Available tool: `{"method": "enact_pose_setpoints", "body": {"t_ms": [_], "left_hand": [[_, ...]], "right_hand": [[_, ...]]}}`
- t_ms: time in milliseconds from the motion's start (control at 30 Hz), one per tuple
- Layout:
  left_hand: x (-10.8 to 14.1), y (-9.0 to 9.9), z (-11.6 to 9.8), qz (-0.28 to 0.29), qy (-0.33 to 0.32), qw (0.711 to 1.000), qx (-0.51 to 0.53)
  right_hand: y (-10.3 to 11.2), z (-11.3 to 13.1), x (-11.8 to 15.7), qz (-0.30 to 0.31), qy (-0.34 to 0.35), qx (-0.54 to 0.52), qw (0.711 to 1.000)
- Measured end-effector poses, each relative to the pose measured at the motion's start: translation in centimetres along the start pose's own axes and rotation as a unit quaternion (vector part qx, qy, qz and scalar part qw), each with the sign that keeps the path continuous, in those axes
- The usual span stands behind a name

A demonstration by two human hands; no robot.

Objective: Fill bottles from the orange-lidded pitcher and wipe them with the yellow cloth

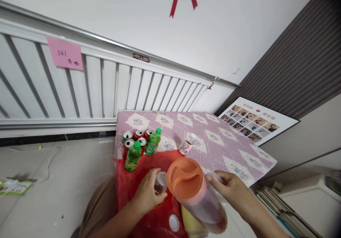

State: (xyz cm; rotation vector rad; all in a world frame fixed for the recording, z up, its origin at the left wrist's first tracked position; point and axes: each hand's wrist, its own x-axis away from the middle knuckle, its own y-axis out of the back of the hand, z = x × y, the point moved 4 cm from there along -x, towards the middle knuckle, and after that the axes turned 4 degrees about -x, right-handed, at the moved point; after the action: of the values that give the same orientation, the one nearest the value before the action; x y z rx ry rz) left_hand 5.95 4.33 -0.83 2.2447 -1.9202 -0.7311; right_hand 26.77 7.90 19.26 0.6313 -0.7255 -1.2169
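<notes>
My left hand [146, 191] is closed around a clear plastic bottle [161, 182] with an uncapped mouth. In my right hand [226, 184] is the handle of a see-through pitcher [210, 209] with an orange lid [185, 178]; the pitcher is tilted, its lid end towards the bottle mouth. Dark liquid shows inside the pitcher. Whether any liquid is flowing cannot be made out. A white cap [174, 222] lies on the red plastic sheet [160, 161] below my hands. Something yellow [192, 223] sits partly hidden under the pitcher.
Beyond my left hand stand opened drink cans [139, 134] and two green bottles [133, 156], [153, 142]. A capped clear bottle [187, 144] stands on the patterned tablecloth [213, 137]. Behind are a white radiator [109, 85] and a photo board [255, 121]; books [287, 209] are at right.
</notes>
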Motion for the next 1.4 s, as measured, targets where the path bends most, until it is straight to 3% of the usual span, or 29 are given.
{"method": "enact_pose_setpoints", "body": {"t_ms": [333, 500, 633, 767, 1033, 1233, 1400], "left_hand": [[0.0, -0.1, -0.1, 0.001, 0.003, 1.0, 0.004], [0.0, -0.2, 0.0, 0.003, 0.011, 1.0, 0.006], [0.1, -0.1, -0.2, -0.002, 0.017, 1.0, 0.007], [0.1, 0.0, -0.4, 0.002, 0.021, 1.0, 0.006], [0.0, -0.1, -0.1, 0.011, 0.037, 0.999, 0.008], [0.1, -0.1, 0.0, 0.015, 0.04, 0.999, 0.006], [0.0, -0.3, 0.2, 0.012, 0.042, 0.999, -0.005]], "right_hand": [[-0.4, -1.5, 0.0, -0.022, 0.003, -0.079, 0.997], [0.5, -2.4, -0.4, -0.115, 0.018, -0.143, 0.983], [0.5, -3.8, -1.8, -0.203, 0.028, -0.211, 0.956], [-1.0, -5.2, -3.4, -0.263, 0.029, -0.288, 0.921], [-5.1, -6.3, -5.5, -0.317, 0.025, -0.318, 0.893], [-7.7, -6.8, -6.5, -0.324, 0.009, -0.315, 0.892], [-9.3, -7.1, -6.7, -0.288, -0.003, -0.309, 0.906]]}}
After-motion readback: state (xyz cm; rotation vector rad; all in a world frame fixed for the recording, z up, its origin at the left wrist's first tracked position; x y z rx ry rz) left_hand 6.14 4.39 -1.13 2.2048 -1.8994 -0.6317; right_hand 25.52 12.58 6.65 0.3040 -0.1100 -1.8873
